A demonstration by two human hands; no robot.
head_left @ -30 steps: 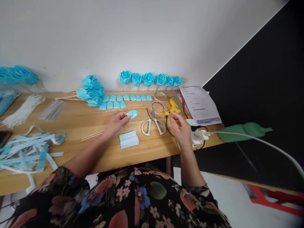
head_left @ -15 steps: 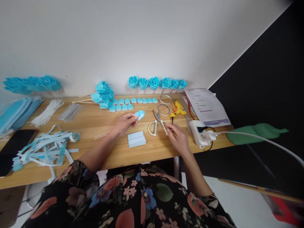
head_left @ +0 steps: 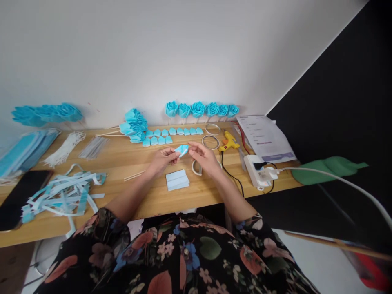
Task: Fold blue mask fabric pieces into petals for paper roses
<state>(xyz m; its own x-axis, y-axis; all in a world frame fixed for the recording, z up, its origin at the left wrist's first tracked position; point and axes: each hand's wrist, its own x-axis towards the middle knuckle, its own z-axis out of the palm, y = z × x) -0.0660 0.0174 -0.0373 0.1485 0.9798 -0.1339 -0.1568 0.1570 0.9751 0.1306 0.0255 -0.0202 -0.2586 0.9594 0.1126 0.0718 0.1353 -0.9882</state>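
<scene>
My left hand [head_left: 165, 160] pinches a small folded blue petal [head_left: 183, 150], cut from face-mask fabric, above the table. At the petal's right edge is my right hand [head_left: 204, 155], its thumb and index finger slightly apart; whether they touch the petal is unclear. Under the right hand lie scissors with white handles [head_left: 196, 168], mostly hidden. A small stack of pale blue fabric pieces [head_left: 177, 180] rests in front of the hands. Behind them, folded blue petals [head_left: 161, 140] lie in two rows.
Blue fabric roses [head_left: 198, 109] on sticks stand along the wall. A yellow glue gun [head_left: 229, 141] and a white power strip [head_left: 256, 173] are on the right. Fabric scraps [head_left: 65, 194], a phone [head_left: 23, 200] and face masks [head_left: 27, 151] lie at left.
My right hand has left the scissors handle and moved up and left to the petal's edge. My left hand still holds the petal in nearly the same place.
</scene>
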